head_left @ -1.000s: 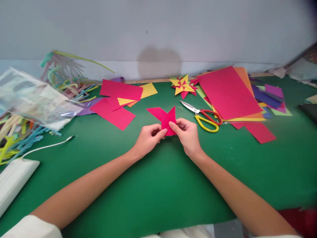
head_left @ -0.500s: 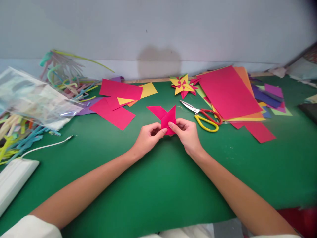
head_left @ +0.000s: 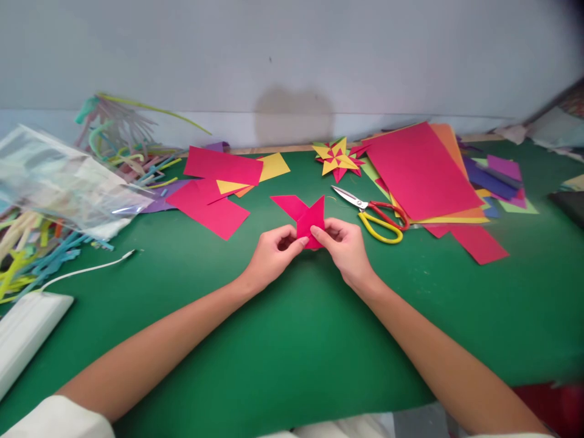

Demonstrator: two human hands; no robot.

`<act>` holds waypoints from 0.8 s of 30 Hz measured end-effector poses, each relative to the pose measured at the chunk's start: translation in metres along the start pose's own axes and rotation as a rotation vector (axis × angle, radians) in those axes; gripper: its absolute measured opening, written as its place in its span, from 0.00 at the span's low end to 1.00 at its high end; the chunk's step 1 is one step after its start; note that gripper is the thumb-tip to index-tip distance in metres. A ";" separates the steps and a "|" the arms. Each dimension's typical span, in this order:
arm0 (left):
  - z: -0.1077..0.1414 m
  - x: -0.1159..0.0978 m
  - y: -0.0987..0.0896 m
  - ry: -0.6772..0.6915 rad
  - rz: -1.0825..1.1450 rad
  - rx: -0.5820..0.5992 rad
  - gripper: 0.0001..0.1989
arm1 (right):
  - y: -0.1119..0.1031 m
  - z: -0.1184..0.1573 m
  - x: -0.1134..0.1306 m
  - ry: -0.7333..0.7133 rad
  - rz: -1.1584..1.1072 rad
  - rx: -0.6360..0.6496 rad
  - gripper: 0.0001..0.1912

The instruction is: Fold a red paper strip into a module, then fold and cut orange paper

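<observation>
My left hand (head_left: 272, 254) and right hand (head_left: 349, 252) pinch the folded red paper (head_left: 311, 218) — I'd press evenly, fingers probably bracing it underneath.

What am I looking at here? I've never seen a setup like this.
There is no robot: one camera on a person's head looks forward and down at two bare hands. The left hand and right hand both hold a folded red paper piece. On the green table lie scissors, a yellow and red paper star, a stack of coloured paper to the right, and loose sheets and a clear plastic bag to the left.
</observation>
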State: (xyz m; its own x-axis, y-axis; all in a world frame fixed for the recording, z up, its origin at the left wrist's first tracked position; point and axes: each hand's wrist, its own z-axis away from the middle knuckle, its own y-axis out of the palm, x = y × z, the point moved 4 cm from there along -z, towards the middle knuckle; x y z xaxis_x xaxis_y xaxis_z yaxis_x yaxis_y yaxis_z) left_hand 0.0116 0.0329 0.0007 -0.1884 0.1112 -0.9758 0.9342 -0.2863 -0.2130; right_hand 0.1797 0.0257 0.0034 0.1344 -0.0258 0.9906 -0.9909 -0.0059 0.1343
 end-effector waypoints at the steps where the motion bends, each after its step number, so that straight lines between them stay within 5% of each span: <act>1: 0.000 0.000 0.000 0.002 0.020 -0.004 0.17 | 0.000 0.000 0.000 -0.005 0.003 -0.001 0.10; 12: -0.001 -0.006 -0.004 -0.005 0.085 -0.004 0.20 | 0.000 -0.001 -0.004 -0.012 0.008 0.027 0.12; 18: -0.003 0.000 -0.007 0.003 0.126 -0.140 0.15 | 0.001 -0.001 -0.005 0.014 0.035 0.054 0.14; 24: -0.002 0.001 -0.008 -0.023 0.186 -0.147 0.15 | 0.004 0.001 -0.004 0.030 0.008 0.061 0.15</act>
State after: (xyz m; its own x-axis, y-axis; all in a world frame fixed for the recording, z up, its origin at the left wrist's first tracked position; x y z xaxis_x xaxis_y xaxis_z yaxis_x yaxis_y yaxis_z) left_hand 0.0047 0.0369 0.0017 -0.0141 0.0473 -0.9988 0.9873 -0.1576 -0.0214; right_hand 0.1749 0.0252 -0.0003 0.1253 0.0034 0.9921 -0.9899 -0.0670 0.1253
